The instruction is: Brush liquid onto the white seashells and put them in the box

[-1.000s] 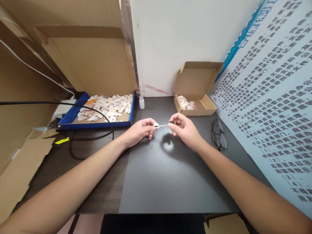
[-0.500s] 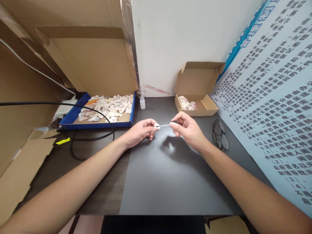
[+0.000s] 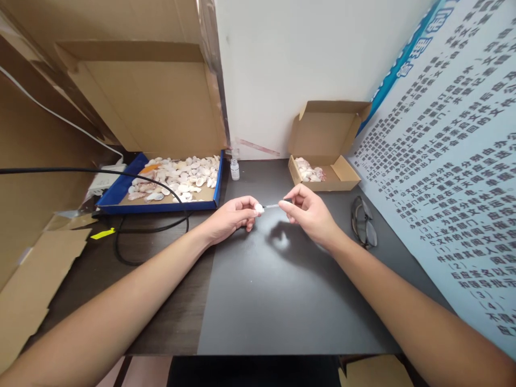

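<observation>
A small white seashell [image 3: 259,208] is pinched between the thumb and fingers of my left hand [image 3: 236,217]. My right hand [image 3: 304,208] grips a thin applicator brush [image 3: 272,206] with a pale stem and dark tip; part of a black cap shows between the fingers. The brush's tip reaches the shell's right side, and whether it touches is too small to tell. Both hands are above the dark table mat [image 3: 258,301]. Behind them stands a small clear bottle [image 3: 235,170] with a white label.
Many shells lie in a blue-edged cardboard box [image 3: 161,206] at the left. A smaller open cardboard box [image 3: 342,186] at the back right also has shells. Glasses [image 3: 364,221] lie at right. A black cable [image 3: 149,231] loops near my left forearm.
The brush's dark tip now shows more clearly beside the shell, and the shell appears slightly turned. Both hands keep nearly the same place, while the whole view has shifted a little.
</observation>
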A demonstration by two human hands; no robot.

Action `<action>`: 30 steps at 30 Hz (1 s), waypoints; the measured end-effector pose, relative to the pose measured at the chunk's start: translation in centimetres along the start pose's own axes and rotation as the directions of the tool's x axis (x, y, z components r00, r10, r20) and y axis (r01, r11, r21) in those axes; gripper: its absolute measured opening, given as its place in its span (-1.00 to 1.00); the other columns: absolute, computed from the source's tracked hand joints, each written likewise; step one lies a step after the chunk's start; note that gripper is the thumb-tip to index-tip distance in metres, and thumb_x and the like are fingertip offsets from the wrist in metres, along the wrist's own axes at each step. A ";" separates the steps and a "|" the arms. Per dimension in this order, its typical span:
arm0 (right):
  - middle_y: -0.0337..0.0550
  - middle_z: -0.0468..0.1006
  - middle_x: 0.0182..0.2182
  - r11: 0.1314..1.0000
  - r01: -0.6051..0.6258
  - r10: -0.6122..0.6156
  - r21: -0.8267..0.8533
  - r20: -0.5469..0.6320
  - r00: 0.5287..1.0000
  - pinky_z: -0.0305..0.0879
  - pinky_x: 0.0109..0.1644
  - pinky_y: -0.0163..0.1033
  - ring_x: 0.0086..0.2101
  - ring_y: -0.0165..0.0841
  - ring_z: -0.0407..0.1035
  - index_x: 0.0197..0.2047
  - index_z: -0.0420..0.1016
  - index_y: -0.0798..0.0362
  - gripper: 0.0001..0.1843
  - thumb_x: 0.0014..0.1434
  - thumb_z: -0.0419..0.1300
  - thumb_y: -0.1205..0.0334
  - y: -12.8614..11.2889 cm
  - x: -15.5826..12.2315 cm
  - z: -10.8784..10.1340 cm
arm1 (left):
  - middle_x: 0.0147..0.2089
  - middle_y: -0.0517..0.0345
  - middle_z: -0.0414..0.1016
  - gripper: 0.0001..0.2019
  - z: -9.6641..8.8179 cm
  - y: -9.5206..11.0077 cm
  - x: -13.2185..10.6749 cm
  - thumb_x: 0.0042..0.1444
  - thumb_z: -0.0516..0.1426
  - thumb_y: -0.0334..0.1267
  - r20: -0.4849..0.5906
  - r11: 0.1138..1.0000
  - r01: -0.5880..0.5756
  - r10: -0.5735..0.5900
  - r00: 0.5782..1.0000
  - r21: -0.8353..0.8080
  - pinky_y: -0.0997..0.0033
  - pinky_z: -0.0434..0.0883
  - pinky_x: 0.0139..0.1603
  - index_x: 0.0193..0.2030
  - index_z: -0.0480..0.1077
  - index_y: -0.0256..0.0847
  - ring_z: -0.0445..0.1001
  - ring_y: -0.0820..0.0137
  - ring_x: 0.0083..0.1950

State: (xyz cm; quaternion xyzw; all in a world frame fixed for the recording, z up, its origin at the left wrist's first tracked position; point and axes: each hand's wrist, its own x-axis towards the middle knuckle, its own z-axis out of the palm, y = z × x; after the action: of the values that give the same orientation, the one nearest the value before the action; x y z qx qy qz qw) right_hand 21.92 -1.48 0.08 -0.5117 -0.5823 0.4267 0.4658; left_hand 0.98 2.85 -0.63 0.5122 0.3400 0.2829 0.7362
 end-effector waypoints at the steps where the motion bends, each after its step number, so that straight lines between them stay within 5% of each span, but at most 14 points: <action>1: -0.36 0.25 -0.55 0.999 -0.012 0.011 0.039 0.029 1.000 0.12 -0.45 -0.31 -0.55 -0.49 0.16 -0.31 0.25 0.03 -0.61 0.11 0.29 -0.06 0.0 0.0 0.0 | -0.42 0.27 0.33 -0.76 0.0 0.0 0.0 -0.04 0.31 -0.25 0.002 1.000 0.002 -0.002 1.000 0.002 0.52 0.31 -0.43 -0.28 0.39 -0.28 0.29 0.59 -0.48; 5: -0.37 0.23 -0.56 0.997 0.038 -0.041 -0.060 -0.057 0.998 0.08 -0.44 -0.31 -0.54 -0.51 0.12 -0.33 0.27 0.04 -0.62 0.08 0.33 -0.02 0.0 0.1 -0.1 | -0.43 0.27 0.33 -0.76 0.0 0.0 0.0 -0.04 0.31 -0.24 0.002 1.000 -0.005 0.005 1.000 0.002 0.52 0.31 -0.43 -0.28 0.39 -0.28 0.28 0.59 -0.48; 9: -0.37 0.26 -0.56 0.997 -0.014 0.011 0.082 0.031 0.999 0.12 -0.44 -0.30 -0.56 -0.49 0.17 -0.32 0.24 0.03 -0.62 0.11 0.29 -0.05 0.0 0.1 -0.2 | -0.44 0.28 0.32 -0.76 -0.1 -0.1 0.0 -0.04 0.31 -0.24 0.002 1.000 0.005 -0.005 1.000 0.004 0.52 0.31 -0.43 -0.28 0.38 -0.28 0.28 0.59 -0.49; 13: -0.37 0.23 -0.56 0.997 0.040 -0.047 -0.068 -0.092 0.995 0.08 -0.43 -0.31 -0.54 -0.51 0.13 -0.33 0.28 0.04 -0.65 0.08 0.34 0.02 0.0 0.1 -0.1 | -0.43 0.28 0.33 -0.75 -0.1 -0.1 0.1 -0.04 0.31 -0.23 0.004 1.000 -0.009 0.009 1.000 -0.001 0.52 0.31 -0.43 -0.27 0.40 -0.28 0.28 0.59 -0.48; 17: -0.37 0.24 -0.54 0.996 -0.003 0.002 0.092 0.010 1.000 0.11 -0.45 -0.30 -0.56 -0.50 0.16 -0.30 0.26 0.03 -0.65 0.12 0.29 -0.02 -0.1 0.0 0.0 | -0.43 0.27 0.33 -0.75 0.0 -0.1 0.0 -0.04 0.32 -0.23 0.003 1.000 -0.005 0.005 1.000 0.001 0.52 0.31 -0.43 -0.28 0.40 -0.28 0.29 0.59 -0.48; 21: -0.38 0.22 -0.56 0.998 0.047 -0.051 -0.040 -0.095 0.994 0.08 -0.44 -0.31 -0.55 -0.52 0.13 -0.31 0.29 0.04 -0.67 0.09 0.33 0.04 0.0 0.0 0.1 | -0.43 0.27 0.33 -0.74 0.0 -0.1 0.0 -0.04 0.32 -0.21 0.002 1.000 -0.015 0.015 1.000 0.001 0.52 0.31 -0.43 -0.27 0.40 -0.29 0.29 0.59 -0.48; 24: -0.38 0.22 -0.55 0.995 0.006 -0.004 0.098 -0.014 1.000 0.11 -0.46 -0.31 -0.57 -0.52 0.15 -0.29 0.27 0.04 -0.65 0.11 0.29 -0.02 0.0 0.0 0.1 | -0.45 0.29 0.31 -0.73 0.1 0.0 0.1 -0.03 0.32 -0.21 0.005 1.000 -0.009 0.009 1.000 0.013 0.53 0.31 -0.43 -0.28 0.39 -0.28 0.28 0.59 -0.49; 28: -0.38 0.22 -0.56 0.996 0.050 -0.056 -0.071 -0.094 0.994 0.10 -0.43 -0.31 -0.54 -0.52 0.15 -0.32 0.30 0.05 -0.67 0.08 0.33 0.04 0.0 0.0 0.0 | -0.46 0.30 0.30 -0.74 0.0 -0.1 0.0 -0.01 0.32 -0.20 0.014 1.000 -0.020 0.020 1.000 0.015 0.53 0.31 -0.42 -0.27 0.39 -0.28 0.28 0.60 -0.49; 30: -0.38 0.21 -0.55 0.999 0.045 -0.047 -0.023 -0.079 0.996 0.10 -0.44 -0.31 -0.55 -0.52 0.15 -0.31 0.30 0.05 -0.67 0.09 0.32 0.03 0.0 0.0 0.0 | -0.47 0.31 0.29 -0.74 -0.1 -0.2 0.0 -0.01 0.32 -0.19 0.013 1.000 -0.020 0.020 1.000 0.016 0.54 0.31 -0.42 -0.28 0.38 -0.28 0.27 0.60 -0.49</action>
State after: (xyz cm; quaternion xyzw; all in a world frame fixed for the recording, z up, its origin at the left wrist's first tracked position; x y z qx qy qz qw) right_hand 21.91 -1.44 0.12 -0.5198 -0.5796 0.3888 0.4927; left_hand 0.93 2.87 -0.85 0.5230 0.3324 0.2842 0.7315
